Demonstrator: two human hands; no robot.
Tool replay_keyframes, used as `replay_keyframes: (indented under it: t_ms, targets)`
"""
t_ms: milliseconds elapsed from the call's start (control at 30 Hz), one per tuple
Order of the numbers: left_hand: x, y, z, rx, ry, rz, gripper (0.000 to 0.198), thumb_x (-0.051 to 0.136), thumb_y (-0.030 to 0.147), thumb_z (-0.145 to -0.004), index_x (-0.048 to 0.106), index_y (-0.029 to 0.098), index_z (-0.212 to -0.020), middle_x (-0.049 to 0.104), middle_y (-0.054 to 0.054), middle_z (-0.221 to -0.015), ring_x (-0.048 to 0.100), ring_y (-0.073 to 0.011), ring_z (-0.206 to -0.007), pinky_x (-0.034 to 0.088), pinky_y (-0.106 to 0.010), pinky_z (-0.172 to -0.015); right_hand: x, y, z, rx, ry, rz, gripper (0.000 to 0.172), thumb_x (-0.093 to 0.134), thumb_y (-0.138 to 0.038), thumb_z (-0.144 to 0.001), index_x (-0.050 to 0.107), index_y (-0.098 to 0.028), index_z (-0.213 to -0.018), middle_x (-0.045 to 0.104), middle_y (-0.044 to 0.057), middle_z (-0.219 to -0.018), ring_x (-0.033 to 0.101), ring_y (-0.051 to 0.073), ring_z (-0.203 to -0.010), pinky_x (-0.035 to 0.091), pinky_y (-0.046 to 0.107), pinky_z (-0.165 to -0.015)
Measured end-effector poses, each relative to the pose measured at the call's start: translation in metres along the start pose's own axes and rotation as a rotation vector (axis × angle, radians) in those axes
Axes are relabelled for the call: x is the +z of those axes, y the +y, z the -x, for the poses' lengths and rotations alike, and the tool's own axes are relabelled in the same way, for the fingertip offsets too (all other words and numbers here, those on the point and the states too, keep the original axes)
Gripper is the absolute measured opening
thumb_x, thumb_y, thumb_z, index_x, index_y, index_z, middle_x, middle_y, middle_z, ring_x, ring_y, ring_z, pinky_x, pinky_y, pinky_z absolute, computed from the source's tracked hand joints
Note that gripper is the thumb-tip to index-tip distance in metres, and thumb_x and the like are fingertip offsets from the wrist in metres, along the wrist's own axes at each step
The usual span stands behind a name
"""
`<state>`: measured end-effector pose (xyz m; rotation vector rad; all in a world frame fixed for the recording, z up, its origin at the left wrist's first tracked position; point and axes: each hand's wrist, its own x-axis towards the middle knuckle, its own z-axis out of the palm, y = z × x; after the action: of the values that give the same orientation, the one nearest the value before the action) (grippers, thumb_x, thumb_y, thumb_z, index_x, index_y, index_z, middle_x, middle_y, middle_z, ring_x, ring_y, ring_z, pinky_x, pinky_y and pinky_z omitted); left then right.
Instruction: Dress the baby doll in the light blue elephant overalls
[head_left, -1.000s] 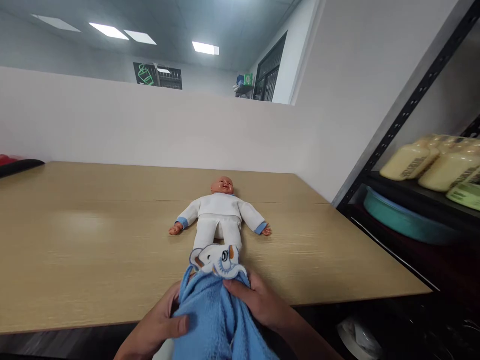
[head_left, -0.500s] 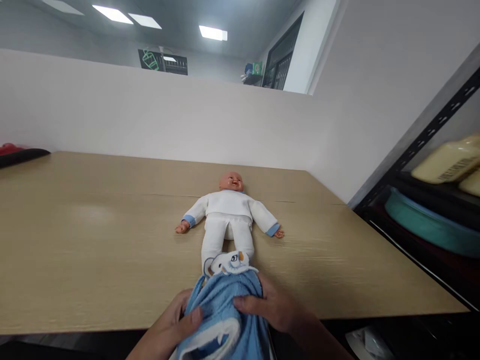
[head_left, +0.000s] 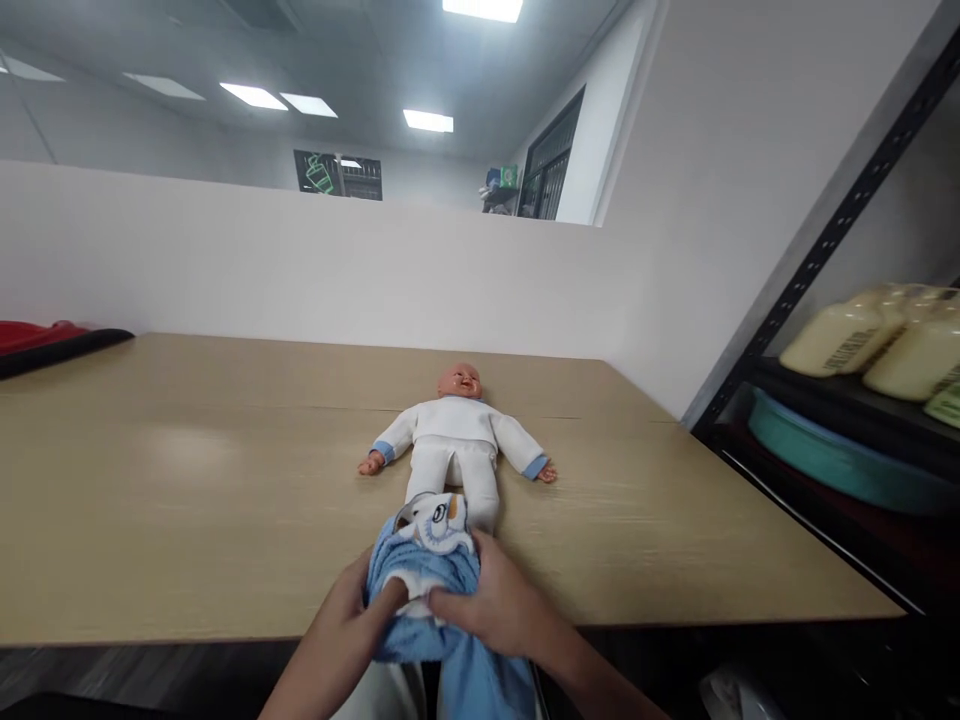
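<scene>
Both hands grip a bunched blue terry garment [head_left: 424, 560] with white lining and an embroidered animal face on a white patch. My left hand [head_left: 356, 610] closes on its left side, thumb at the white-edged opening. Its right side is held by my right hand [head_left: 487, 595], whose thumb also presses near that opening. The cloth hangs down past the table's front edge. Just beyond it, a baby doll [head_left: 454, 435] in a white outfit with blue cuffs lies on its back, arms spread and head away from me. The garment hides the doll's feet.
The doll lies on a wooden table [head_left: 247, 500] with a low white wall [head_left: 360, 275] behind it. At the right, a dark metal shelf [head_left: 795, 400] holds pale yellow bottles [head_left: 840, 340] and a teal basin [head_left: 832, 455]. A red and black object [head_left: 60, 345] sits at the far left.
My hands have drawn closer together on the garment, gathering it around the white-edged opening, and its embroidered face has shifted left. The view has tilted up a little. The doll stays on the table.
</scene>
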<state>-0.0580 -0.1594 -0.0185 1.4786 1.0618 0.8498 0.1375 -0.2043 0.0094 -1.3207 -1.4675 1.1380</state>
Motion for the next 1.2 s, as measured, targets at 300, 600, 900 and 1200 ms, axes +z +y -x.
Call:
replay_keyframes:
  t_ms: [300, 600, 900, 1200]
  targets:
    - [0.009, -0.038, -0.002, -0.066, 0.076, -0.564, 0.065, 0.039, 0.04, -0.096, 0.036, 0.012, -0.154, 0.07, -0.026, -0.138, 0.067, -0.0402, -0.129, 0.051, -0.049, -0.103, 0.025, 0.025, 0.001, 0.037, 0.301, 0.572, 0.057, 0.064, -0.024, -0.084, 0.056, -0.014, -0.14, 0.06, 0.02, -0.145, 0.06, 0.035, -0.133, 0.048, 0.045, -0.11]
    - [0.012, -0.033, -0.02, 0.147, -0.004, -0.432, 0.047, 0.053, 0.025, -0.082, 0.051, 0.014, -0.127, 0.069, -0.022, -0.125, 0.063, -0.0379, -0.125, 0.046, -0.05, -0.109, 0.021, 0.024, 0.002, 0.042, 0.195, 0.671, 0.044, 0.054, -0.015, -0.088, 0.064, -0.017, -0.131, 0.07, 0.017, -0.131, 0.065, 0.034, -0.124, 0.05, 0.045, -0.106]
    - [0.005, -0.028, -0.02, 0.032, -0.067, 0.136, 0.067, 0.068, 0.03, -0.078, 0.045, 0.016, -0.14, 0.058, -0.017, -0.151, 0.052, -0.0388, -0.142, 0.039, -0.049, -0.122, -0.001, 0.028, -0.003, -0.029, 0.127, 0.432, 0.058, 0.064, -0.018, -0.078, 0.055, -0.016, -0.135, 0.065, 0.015, -0.135, 0.06, 0.031, -0.13, 0.047, 0.044, -0.113]
    - [-0.002, -0.021, -0.026, 0.152, -0.111, 0.157, 0.049, 0.065, 0.016, -0.078, 0.055, 0.02, -0.126, 0.068, -0.007, -0.115, 0.064, -0.0273, -0.113, 0.053, -0.034, -0.099, -0.003, 0.032, -0.002, -0.094, 0.073, 0.411, 0.064, 0.064, -0.013, -0.077, 0.054, -0.019, -0.139, 0.059, 0.012, -0.146, 0.054, 0.027, -0.141, 0.044, 0.039, -0.118]
